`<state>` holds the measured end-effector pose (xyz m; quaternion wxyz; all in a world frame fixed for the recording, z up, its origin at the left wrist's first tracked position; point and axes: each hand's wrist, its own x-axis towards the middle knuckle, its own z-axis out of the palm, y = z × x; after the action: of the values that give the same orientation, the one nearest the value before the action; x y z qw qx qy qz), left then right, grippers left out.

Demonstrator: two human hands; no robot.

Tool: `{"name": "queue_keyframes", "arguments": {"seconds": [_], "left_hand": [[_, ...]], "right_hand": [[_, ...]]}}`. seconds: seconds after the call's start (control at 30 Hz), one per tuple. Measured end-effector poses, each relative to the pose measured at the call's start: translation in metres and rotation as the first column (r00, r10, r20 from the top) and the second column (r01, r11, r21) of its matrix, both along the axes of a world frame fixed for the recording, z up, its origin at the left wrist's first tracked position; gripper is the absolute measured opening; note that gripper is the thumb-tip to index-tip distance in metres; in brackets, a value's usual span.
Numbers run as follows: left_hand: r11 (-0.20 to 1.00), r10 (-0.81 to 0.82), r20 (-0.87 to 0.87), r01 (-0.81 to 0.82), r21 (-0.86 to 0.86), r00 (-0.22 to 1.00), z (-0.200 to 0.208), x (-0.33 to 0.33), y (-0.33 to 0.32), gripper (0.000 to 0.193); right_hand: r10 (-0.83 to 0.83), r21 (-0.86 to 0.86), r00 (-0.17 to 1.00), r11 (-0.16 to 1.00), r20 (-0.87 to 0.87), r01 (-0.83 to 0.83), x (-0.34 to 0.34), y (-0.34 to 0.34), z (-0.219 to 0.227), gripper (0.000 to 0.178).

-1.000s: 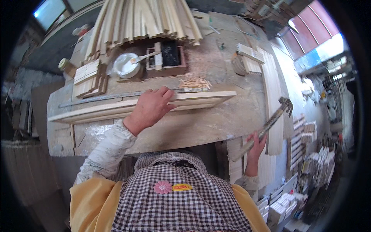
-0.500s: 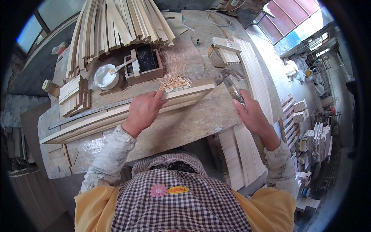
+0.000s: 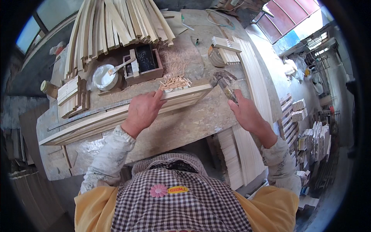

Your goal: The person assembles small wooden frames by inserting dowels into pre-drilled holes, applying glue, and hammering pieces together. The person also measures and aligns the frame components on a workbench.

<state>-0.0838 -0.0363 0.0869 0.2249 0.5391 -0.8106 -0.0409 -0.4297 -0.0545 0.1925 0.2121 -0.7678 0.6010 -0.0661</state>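
Observation:
My left hand (image 3: pixel 143 112) is closed over the top edge of a long, pale wooden frame (image 3: pixel 85 125), which stands on its side across the workbench (image 3: pixel 181 127). My right hand (image 3: pixel 249 114) grips the handle of a dark, worn hammer (image 3: pixel 225 78). The hammer's head is just beyond the frame's right end; whether they touch I cannot tell. Behind the frame lies a heap of small wooden dowels (image 3: pixel 176 82), close to my left fingertips. A metal ruler or strip (image 3: pixel 89 115) rests on the bench along the frame's far side.
A white glue tub (image 3: pixel 105 77) with a brush stands beside a wooden box (image 3: pixel 145 77). Long wood strips (image 3: pixel 116 27) are piled at the back left, short blocks (image 3: pixel 71 96) below them. More strips (image 3: pixel 257 81) line the right edge, near a block-topped container (image 3: pixel 217 57).
My right hand has moved left, bringing the hammer's head to the frame's right end. My left hand keeps its hold, and the frame has barely shifted.

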Motion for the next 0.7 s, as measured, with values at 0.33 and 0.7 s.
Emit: {"name": "queue_keyframes", "arguments": {"seconds": [0.33,0.7], "left_hand": [[1.000,0.001,-0.002,-0.001,0.008,1.000,-0.001,-0.001,0.000,0.025],[0.963,0.133,0.035,-0.121,-0.241,0.991,-0.011,0.077,0.051,0.028]], "right_hand": [[0.018,-0.015,1.000,1.000,0.016,-0.018,-0.003,-0.004,0.002,0.036],[0.096,0.187,0.849,0.957,0.519,-0.222,0.153,0.017,0.010,0.033]]}}
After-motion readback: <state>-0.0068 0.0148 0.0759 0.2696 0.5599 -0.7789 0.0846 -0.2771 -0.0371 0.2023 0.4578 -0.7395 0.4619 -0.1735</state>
